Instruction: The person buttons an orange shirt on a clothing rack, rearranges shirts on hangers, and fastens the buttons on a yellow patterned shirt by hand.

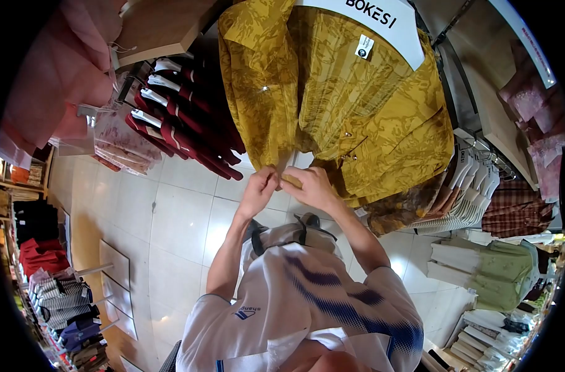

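Note:
A mustard-yellow patterned blouse [369,124] hangs in front of me, open at the front, on a white hanger [357,15] lettered BOKESI. Inside its neck is a small white label [364,46], and dark snaps or buttons show on its right panel. My left hand [259,189] is closed, with thumb and fingers pinching the lower end of the blouse's left part. Close beside it, my right hand [310,187] has its fingers curled together, the tips near the left hand's. What those fingers hold, if anything, is hidden.
Dark red garments [183,118] hang left of the blouse. Striped tops [453,208] and a plaid shirt [517,208] hang to the right. A light green garment [506,276] is farther right. Pale tiles [177,217] cover the floor. Racks of folded and hung clothes [59,297] line the left.

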A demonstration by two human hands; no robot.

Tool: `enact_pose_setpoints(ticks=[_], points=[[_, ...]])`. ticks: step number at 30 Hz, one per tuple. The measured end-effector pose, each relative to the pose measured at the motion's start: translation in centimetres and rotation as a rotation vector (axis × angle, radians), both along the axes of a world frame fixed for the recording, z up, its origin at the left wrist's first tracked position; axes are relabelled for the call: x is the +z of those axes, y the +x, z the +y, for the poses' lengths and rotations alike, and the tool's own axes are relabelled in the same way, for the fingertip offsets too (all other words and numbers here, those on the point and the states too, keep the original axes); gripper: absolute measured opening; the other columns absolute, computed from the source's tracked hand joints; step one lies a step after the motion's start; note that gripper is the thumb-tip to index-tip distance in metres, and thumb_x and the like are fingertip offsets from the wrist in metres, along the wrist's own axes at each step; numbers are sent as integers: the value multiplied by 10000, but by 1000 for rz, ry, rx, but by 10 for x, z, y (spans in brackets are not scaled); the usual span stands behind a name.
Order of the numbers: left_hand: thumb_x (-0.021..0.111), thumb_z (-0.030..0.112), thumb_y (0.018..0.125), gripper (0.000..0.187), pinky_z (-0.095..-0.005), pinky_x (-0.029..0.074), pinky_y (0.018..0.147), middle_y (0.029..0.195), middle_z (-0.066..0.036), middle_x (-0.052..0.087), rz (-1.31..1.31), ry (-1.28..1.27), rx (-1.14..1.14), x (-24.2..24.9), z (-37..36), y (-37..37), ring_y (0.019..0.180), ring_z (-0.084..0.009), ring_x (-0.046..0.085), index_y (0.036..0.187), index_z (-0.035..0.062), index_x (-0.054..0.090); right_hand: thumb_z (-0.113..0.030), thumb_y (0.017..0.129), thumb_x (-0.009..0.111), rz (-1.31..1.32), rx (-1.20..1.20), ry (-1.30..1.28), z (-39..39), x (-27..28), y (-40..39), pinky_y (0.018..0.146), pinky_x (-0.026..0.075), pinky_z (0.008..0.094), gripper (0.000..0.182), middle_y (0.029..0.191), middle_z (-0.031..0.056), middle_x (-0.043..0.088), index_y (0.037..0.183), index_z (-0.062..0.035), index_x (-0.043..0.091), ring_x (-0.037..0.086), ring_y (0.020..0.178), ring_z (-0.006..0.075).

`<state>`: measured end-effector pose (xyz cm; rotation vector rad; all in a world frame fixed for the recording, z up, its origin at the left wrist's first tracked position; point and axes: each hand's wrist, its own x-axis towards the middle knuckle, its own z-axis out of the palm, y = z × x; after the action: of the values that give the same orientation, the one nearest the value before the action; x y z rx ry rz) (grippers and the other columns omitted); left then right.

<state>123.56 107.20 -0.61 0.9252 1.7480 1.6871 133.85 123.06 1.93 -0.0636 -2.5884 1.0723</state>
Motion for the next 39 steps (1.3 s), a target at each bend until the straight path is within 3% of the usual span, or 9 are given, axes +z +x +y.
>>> enact_pose_setpoints(ticks=[10,13,16,18,21,28,32,35,39], points=[[545,4,924,69,-341,490,661,817,-132,546,155,-8,-31,14,-1,2,751,-257,610,890,-52,525,-280,849,687,-76,61,-206,4,13,2,549,479,417,212,642,131,608,877,-75,643,615,593,345],[547,9,926,70,-355,475,694,821,-132,530,429,-13,-120,15,-1,-1,794,-274,587,891,-49,529,-263,849,680,-100,55,-91,4,9,4,559,472,416,206,673,137,617,871,-64,635,606,619,359],[517,10,954,47,-346,430,648,836,-98,494,463,45,-159,8,-3,-2,761,-197,526,938,-34,522,-212,871,665,-96,113,-151,6,3,4,554,454,359,184,629,118,560,871,-31,626,598,571,266],[523,44,964,91,-320,444,704,833,-103,512,288,76,-78,-1,-5,0,762,-229,524,914,-29,542,-150,904,641,-137,200,-522,8,-4,3,564,420,283,175,629,56,528,850,12,604,523,586,111],[489,76,1007,121,-267,423,716,857,-45,503,6,121,-57,-5,-6,5,780,-142,500,958,-17,548,-111,933,615,-79,103,-689,3,-11,3,567,371,241,183,654,-7,484,837,42,588,423,647,42],[483,108,1023,157,-249,410,704,861,-22,505,-52,100,64,-18,-13,-2,776,-108,481,972,-25,550,-170,935,628,-157,-5,-613,12,-25,11,549,386,270,190,688,7,586,869,8,633,482,609,76],[531,75,966,129,-293,432,668,829,-101,534,242,-21,36,-25,-25,-12,734,-196,531,920,-41,565,-284,885,684,-236,-75,-307,23,-61,16,552,444,355,248,668,141,640,919,-38,670,575,547,233],[554,52,926,102,-342,452,665,828,-148,539,355,-45,-14,-22,-29,-5,737,-280,557,905,-47,569,-306,874,692,-370,-74,-61,27,-76,18,587,489,372,258,670,129,654,882,-49,673,646,623,277],[558,36,907,86,-386,469,685,834,-166,539,375,-85,-125,-16,-34,2,766,-355,566,904,-49,568,-325,864,709,-322,-121,-157,29,-77,3,675,524,385,366,786,151,682,1041,-18,619,671,717,314]])
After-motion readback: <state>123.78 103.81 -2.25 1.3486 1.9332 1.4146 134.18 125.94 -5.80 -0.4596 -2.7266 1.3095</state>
